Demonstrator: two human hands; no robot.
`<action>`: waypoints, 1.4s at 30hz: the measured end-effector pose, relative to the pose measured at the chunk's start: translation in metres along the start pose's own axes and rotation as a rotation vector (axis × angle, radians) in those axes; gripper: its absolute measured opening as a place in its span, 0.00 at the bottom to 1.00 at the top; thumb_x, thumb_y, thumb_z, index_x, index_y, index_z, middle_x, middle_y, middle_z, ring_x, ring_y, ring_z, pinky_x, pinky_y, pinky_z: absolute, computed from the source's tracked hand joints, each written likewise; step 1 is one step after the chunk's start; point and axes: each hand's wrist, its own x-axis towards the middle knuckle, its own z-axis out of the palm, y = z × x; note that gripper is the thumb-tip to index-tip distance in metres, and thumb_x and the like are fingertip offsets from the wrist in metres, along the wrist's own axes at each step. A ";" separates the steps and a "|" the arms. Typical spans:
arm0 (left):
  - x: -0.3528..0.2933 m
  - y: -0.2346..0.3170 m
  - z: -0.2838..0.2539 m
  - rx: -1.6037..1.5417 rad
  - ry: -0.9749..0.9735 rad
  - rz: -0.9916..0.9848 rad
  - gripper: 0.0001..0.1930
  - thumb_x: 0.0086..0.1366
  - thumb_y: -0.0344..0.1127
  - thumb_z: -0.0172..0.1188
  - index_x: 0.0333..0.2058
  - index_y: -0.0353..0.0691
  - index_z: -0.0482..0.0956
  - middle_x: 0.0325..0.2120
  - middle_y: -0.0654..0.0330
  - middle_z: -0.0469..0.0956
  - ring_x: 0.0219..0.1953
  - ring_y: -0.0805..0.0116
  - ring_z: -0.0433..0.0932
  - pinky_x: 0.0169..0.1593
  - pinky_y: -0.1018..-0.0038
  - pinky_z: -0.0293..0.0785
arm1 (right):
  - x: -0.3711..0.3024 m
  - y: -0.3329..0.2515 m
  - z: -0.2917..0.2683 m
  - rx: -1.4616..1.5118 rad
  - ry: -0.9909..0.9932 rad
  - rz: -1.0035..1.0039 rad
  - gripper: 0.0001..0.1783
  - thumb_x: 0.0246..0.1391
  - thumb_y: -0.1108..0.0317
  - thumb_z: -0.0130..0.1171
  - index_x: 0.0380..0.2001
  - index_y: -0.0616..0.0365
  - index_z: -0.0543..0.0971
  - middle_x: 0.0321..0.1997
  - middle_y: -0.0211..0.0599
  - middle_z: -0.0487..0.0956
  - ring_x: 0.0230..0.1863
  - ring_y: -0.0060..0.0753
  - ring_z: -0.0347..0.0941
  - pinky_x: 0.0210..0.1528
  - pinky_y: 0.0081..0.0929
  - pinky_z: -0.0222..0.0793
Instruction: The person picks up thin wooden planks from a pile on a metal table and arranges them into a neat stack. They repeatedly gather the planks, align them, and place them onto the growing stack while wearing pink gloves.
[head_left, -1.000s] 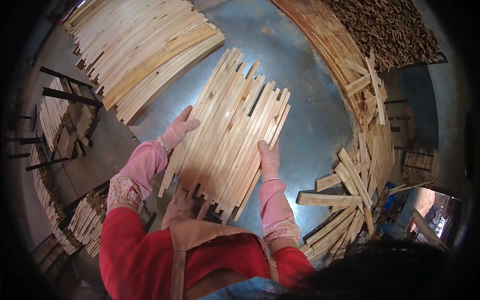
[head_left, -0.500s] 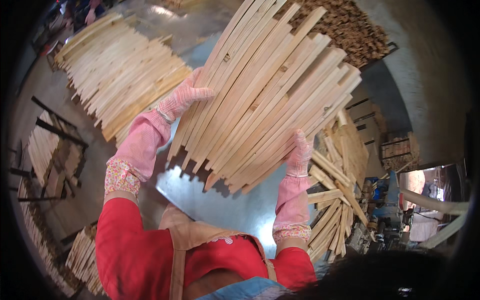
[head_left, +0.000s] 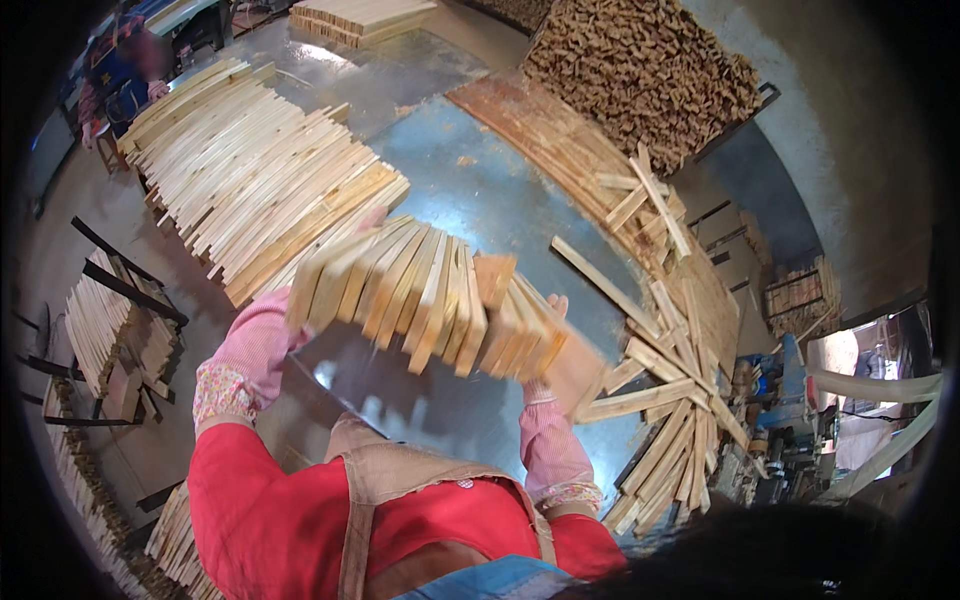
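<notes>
A bundle of pale wooden strips [head_left: 440,300] is squeezed between my two gloved hands, its cut ends tilted toward me above a blue-grey metal table [head_left: 480,190]. At its left side my left hand [head_left: 372,218] is closed on the strips, mostly hidden, with one pink gloved finger or thumb showing over the far edge. Pressing the right side, my right hand [head_left: 557,304] is partly covered by the strips. A few strips at the right end of the bundle lean apart and are blurred.
A wide layer of strips [head_left: 270,170] lies on the table at left. Loose strips [head_left: 670,440] are piled crosswise at right, by a worn wooden board [head_left: 520,120]. Beyond stands a big stack of wood [head_left: 640,80]. A machine [head_left: 770,420] is at lower right; another person [head_left: 125,80] is far left.
The bundle has come down and toward me and tipped, so the strips' ends now face me instead of their long faces. Both hands have come nearer with it, still holding.
</notes>
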 end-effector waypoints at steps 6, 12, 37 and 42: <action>-0.033 -0.064 -0.043 -0.409 -0.014 -0.012 0.36 0.78 0.41 0.55 0.79 0.40 0.55 0.79 0.58 0.57 0.79 0.60 0.57 0.82 0.64 0.50 | -0.047 0.020 0.047 -0.094 0.090 0.149 0.39 0.68 0.60 0.65 0.76 0.56 0.61 0.67 0.46 0.78 0.66 0.50 0.76 0.67 0.44 0.75; -0.051 -0.080 -0.091 0.874 0.012 -0.101 0.33 0.78 0.39 0.51 0.78 0.42 0.59 0.81 0.57 0.56 0.83 0.58 0.51 0.84 0.56 0.43 | -0.061 0.023 0.094 -0.657 -0.040 0.305 0.40 0.68 0.57 0.63 0.76 0.57 0.59 0.65 0.54 0.79 0.65 0.58 0.77 0.63 0.46 0.77; -0.090 -0.160 0.146 1.564 0.403 0.059 0.35 0.66 0.46 0.70 0.67 0.33 0.75 0.65 0.43 0.75 0.71 0.40 0.70 0.78 0.46 0.60 | 0.260 0.012 0.032 -1.007 -0.094 -0.236 0.33 0.64 0.38 0.60 0.59 0.52 0.84 0.61 0.47 0.84 0.68 0.52 0.74 0.70 0.45 0.69; -0.075 -0.088 0.150 0.632 0.510 -0.319 0.30 0.73 0.44 0.64 0.65 0.28 0.77 0.58 0.44 0.82 0.62 0.51 0.81 0.67 0.64 0.73 | 0.150 0.000 0.012 -0.748 0.160 -0.009 0.41 0.69 0.38 0.54 0.73 0.57 0.71 0.58 0.51 0.85 0.61 0.52 0.80 0.66 0.43 0.72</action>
